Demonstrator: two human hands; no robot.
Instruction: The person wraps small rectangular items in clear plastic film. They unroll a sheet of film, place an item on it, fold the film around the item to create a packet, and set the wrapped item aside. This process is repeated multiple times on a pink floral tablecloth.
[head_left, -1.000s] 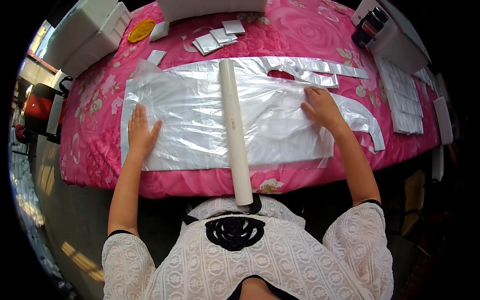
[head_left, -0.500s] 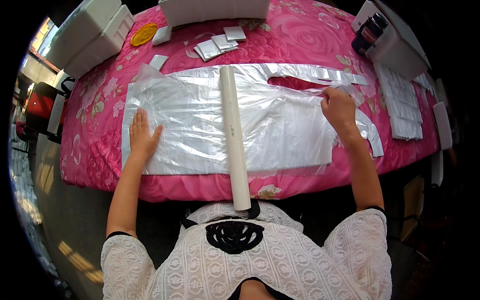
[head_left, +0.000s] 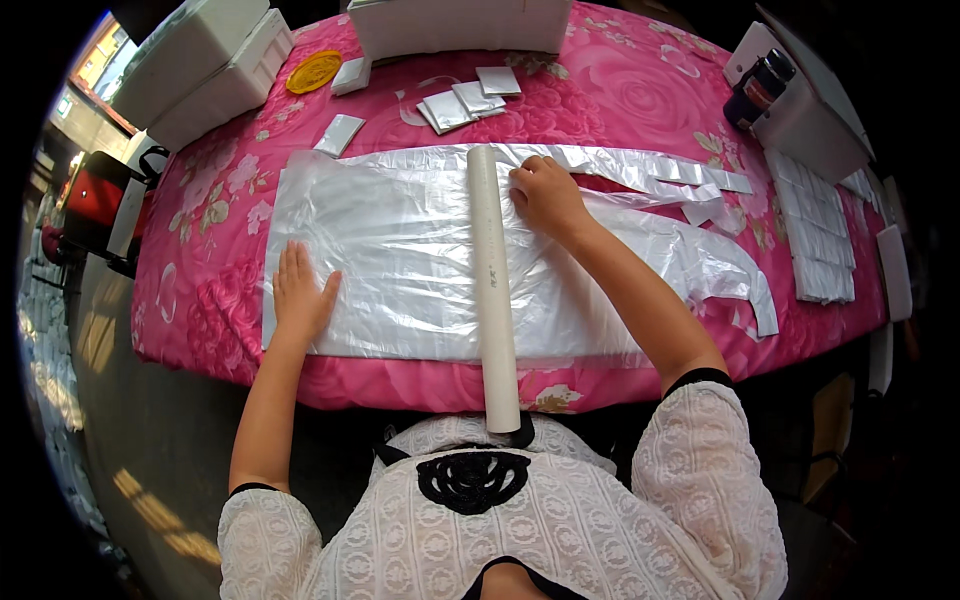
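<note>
A flat layer of translucent white plastic bags [head_left: 400, 260] with long handle strips at the right lies across the table. A pale plastic pipe [head_left: 491, 270] rests over the bags, its near end sticking out past the table edge. My left hand [head_left: 303, 293] lies flat on the bags near their left end, fingers stretched and thumb apart. Just right of the pipe's far part is my right hand [head_left: 548, 197], its fingers curled down over the plastic. What its fingertips hold, if anything, is hidden.
Small folded white packets [head_left: 465, 103] lie beyond the bags, near a yellow coil [head_left: 314, 72]. White boxes [head_left: 460, 28] stand along the far side. At the right are a dark bottle [head_left: 760, 90] and a stack of folded plastic bags [head_left: 812, 228]. A pink floral cloth [head_left: 230, 320] covers the table.
My right hand has moved left from the bags' handle end to beside the pipe. The handle strips at the right lie differently. My left hand stays flat on the bags.
</note>
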